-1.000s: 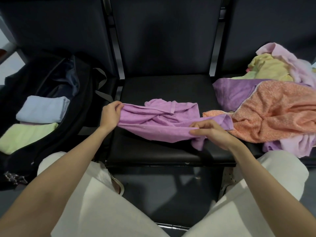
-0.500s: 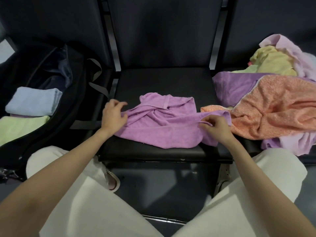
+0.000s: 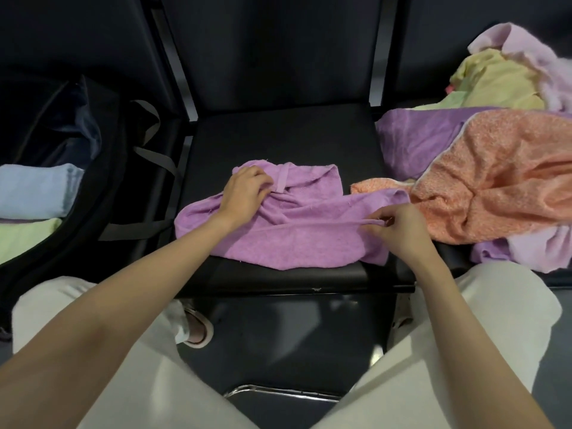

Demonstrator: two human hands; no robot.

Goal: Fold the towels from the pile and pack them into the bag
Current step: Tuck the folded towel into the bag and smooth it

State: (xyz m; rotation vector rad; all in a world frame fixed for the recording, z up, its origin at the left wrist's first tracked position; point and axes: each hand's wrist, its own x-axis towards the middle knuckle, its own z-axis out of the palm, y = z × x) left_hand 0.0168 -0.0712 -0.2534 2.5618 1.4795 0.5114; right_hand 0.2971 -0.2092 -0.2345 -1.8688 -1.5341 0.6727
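A crumpled purple towel [image 3: 288, 239] lies on the middle black seat [image 3: 278, 137]. My left hand [image 3: 244, 193] rests on its far left part, fingers curled into the bunched cloth. My right hand [image 3: 399, 227] pinches the towel's right edge between thumb and fingers. The pile of towels [image 3: 495, 187] covers the right seat, an orange one on top, with purple, yellow and pale pink ones around it. The open black bag [image 3: 102, 193] sits on the left seat with a folded blue towel [image 3: 34, 190] and a folded green towel [image 3: 24, 236] inside.
Grey bag straps [image 3: 154, 159] hang toward the middle seat. Dark chair backs [image 3: 272, 48] close off the far side. My knees in white trousers [image 3: 448, 351] sit below the seat's front edge, with a chrome chair rail [image 3: 278, 391] on the floor between them.
My left hand has left the towel's left end and moved right and farther back onto the bunched cloth. My right hand still pinches the right edge.
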